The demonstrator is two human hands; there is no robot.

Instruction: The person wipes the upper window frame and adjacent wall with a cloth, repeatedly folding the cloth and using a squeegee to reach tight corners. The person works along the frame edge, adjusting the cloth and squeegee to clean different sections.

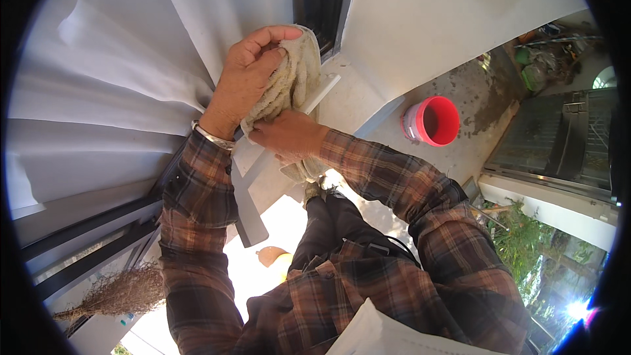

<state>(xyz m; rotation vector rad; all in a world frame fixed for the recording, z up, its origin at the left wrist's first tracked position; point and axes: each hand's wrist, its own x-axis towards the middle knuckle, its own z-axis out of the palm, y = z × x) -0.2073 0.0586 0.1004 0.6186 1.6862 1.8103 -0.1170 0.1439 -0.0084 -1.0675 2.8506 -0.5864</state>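
A worn, dirty beige cloth point(296, 76) is bunched between both hands, beside a dark window frame point(323, 0). My left hand point(249, 71) grips its upper part between thumb and fingers and wears a silver bracelet point(214, 137) at the wrist. Lower down, my right hand point(291, 135) is closed on the cloth and on or against a flat tool with a pale bar point(323, 93) and a grey blade-like part point(249, 214). The cloth hides how the tool is held, and its kind is unclear. A loose end of cloth hangs below my right hand.
White curtains point(98, 88) hang at the left behind dark framing. A red bucket point(438, 121) stands on the partly wet concrete floor to the right, past a pale wall point(443, 19). A dry twig broom point(118, 293) is at lower left. Green plants point(517, 241) grow at lower right.
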